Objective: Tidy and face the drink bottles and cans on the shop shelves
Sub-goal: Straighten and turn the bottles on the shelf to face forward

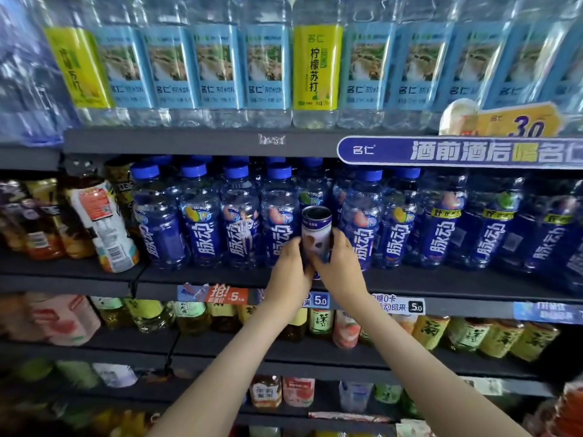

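Where two bare forearms rise from the bottom edge, the left hand (291, 268) and the right hand (340, 263) meet around one slim purple-and-white can (316, 230). Each hand grasps it, fingers curled round its lower half from either side, so only the top half and the dark rim show. The can stands roughly upright at the front edge of the middle shelf (220, 277), just in front of a row of blue-capped bottles (202, 222) with dark blue labels. Whether its base rests on the shelf I cannot tell.

Below the hands, price tags (320, 300) run along the shelf lip, and tea bottles (320, 321) stand on the shelf underneath. Left of the blue row, a bottle with an orange-and-white label (101, 222) leans steeply to the left.

Farther up, a blue banner (457, 151) hangs on the top shelf's front edge. Above it stand light-blue-labelled water bottles (217, 67), with a yellow-labelled bottle (316, 67) among them.
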